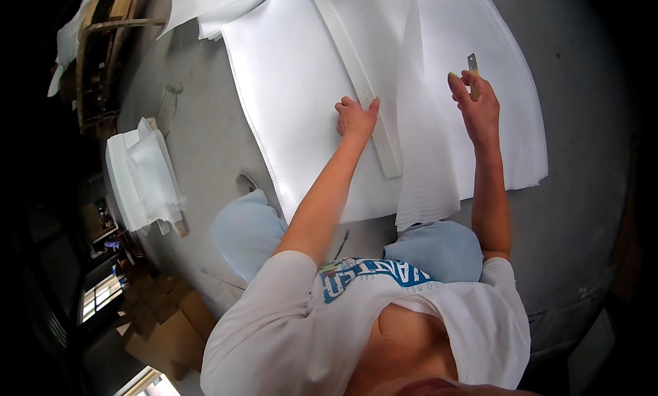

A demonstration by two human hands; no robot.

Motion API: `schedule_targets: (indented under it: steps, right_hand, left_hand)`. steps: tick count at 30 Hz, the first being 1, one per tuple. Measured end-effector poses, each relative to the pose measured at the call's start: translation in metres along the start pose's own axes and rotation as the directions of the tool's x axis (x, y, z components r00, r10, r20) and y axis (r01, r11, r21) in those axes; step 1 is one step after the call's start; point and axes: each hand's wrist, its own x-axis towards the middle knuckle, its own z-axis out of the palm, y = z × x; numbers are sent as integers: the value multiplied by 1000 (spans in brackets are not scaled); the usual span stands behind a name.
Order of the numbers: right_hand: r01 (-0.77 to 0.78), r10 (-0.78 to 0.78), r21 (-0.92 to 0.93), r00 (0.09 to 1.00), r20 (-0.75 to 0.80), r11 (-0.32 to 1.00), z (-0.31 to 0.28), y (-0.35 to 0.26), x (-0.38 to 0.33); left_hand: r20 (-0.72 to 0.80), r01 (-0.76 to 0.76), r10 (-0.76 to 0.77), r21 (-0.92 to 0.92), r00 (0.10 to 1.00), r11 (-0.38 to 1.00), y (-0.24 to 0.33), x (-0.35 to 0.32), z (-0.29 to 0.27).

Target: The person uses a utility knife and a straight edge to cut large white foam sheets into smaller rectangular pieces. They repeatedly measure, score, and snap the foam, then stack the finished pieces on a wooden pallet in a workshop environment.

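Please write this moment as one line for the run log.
left hand: on long white strip | right hand: holding flat metal tool | white sheets: under strip, on grey floor

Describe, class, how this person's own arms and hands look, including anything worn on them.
Short white sleeves leave both forearms bare. The left hand and right hand are ungloved; no watch or bracelet shows.

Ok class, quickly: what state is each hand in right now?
Left hand: partly open, thumb on the long white strip.
Right hand: closed, holding a flat metal tool.
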Motion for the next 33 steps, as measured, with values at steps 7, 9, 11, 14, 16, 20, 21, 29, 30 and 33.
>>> schedule_targets:
  steps: [7,9,11,14,16,20,21,29,30,33]
  right_hand:
    - [-97,92,26,986,138,995,16,8,1]
    - [-98,84,112,988,126,989,23,37,10]
    - [-18,8,207,999,50,978,34,79,16]
    - [1,-4,252,1000,10,968,40,118,18]
    - [122,-119,136,992,-31,983,47,98,6]
    - [490,-507,-132,843,-178,861,43,80,5]
    - [582,-595,-123,784,-178,804,40,74,7]
    - [598,-626,-249,779,-44,762,78,45,-15]
    - [596,-617,-229,786,-26,769,83,45,-18]
    - [499,-497,-79,867,45,863,88,42,-26]
  left_hand:
    - [-204,-92,88,-7,975,996,-15,20,37]
    - [-279,-145,128,-41,952,989,-20,18,40]
    - [-349,-163,133,-57,928,985,-22,16,42]
    - [-392,-187,166,-16,905,982,-40,14,43]
    - [-431,-139,139,32,892,990,-62,17,42]
    - [-104,-11,39,253,994,967,-67,30,7]
    - [-88,1,21,250,996,968,-51,28,-9]
    - [82,-403,474,-415,876,816,158,11,-125]
    - [43,-423,453,-289,891,859,174,15,-120]
    - [-17,-397,397,8,917,918,198,28,-113]
